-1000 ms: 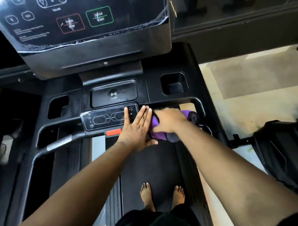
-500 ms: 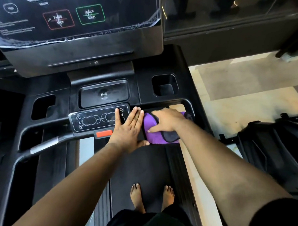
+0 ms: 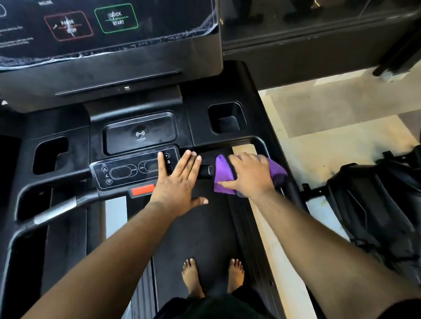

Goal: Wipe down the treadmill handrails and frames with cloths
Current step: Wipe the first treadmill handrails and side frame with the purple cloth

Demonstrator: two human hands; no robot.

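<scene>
A purple cloth [image 3: 221, 173] is wrapped over the black right handrail [image 3: 205, 171] of the treadmill, just right of the small control panel [image 3: 131, 170]. My right hand [image 3: 249, 174] grips the cloth around the rail, fingers curled over it. My left hand [image 3: 179, 182] lies flat with straight fingers on the right end of the control panel, a short stretch of bare rail between it and the cloth. The left handrail [image 3: 56, 210], with a silver sensor strip, runs off to the lower left.
The big console screen [image 3: 100, 27] fills the top. Cup holders [image 3: 227, 118] sit in the black console tray. A red stop tab [image 3: 143, 190] sits under the panel. My bare feet [image 3: 212, 276] stand on the belt. A black machine [image 3: 378, 213] stands on the tiled floor at right.
My right hand has slid the cloth rightward along the handrail, opening a gap of bare rail beside my left hand. My left hand has stayed flat on the panel.
</scene>
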